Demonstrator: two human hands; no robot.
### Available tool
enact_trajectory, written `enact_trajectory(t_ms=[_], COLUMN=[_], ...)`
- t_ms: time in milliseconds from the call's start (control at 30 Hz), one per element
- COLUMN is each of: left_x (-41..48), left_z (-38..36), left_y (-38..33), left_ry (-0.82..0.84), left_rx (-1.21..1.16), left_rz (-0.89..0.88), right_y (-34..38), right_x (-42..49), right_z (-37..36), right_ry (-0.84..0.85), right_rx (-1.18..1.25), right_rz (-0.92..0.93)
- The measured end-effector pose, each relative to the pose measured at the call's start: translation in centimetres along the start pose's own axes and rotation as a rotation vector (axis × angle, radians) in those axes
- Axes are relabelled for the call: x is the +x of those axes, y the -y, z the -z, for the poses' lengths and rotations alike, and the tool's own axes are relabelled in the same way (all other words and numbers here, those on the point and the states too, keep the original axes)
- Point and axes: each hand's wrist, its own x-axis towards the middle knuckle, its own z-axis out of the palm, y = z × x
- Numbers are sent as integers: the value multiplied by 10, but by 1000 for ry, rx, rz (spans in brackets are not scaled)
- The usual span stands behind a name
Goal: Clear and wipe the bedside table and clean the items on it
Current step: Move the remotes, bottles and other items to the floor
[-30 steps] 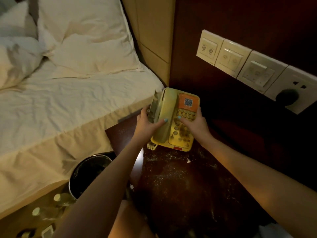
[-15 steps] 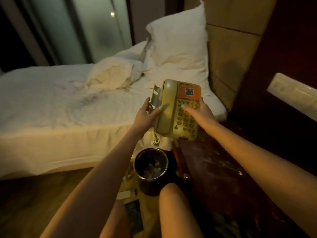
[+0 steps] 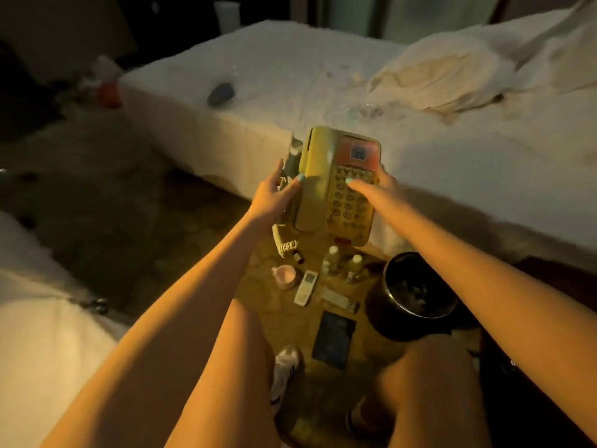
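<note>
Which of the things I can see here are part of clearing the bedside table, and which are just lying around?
Job: telephone, gripped by left hand and right hand; probably also the pink cup, remote and small bottles on the floor.
Lying about: bed, crumpled bedding, dark object on the bed.

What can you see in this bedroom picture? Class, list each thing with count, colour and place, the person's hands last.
telephone: one, yellow with orange panel, held above the floor
bin: one, black, on the floor beside the bed
remote: one, white, on the floor
cup: one, pink, left of the remote
bed: one, white, behind the telephone
left hand: one, holds the telephone's left side
right hand: one, holds its right side
</note>
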Motion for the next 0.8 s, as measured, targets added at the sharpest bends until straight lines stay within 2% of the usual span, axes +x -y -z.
enact_trajectory(t_ms=[167,367,600,800], left_x=[8,37,66,86], left_z=[59,93,102,110], left_y=[84,197,314,401], left_ry=[-92,-212,-291,-355], left_rx=[10,-10,-141,-258], left_rz=[104,324,430,555], right_y=[-36,-100,-199,-267], right_x=[55,102,144,170], right_z=[-103,-206,-298,-358], right_ry=[158,337,422,436], right_rx=[-13,-70,9,-18], right_rz=[-40,-140,-288,-339])
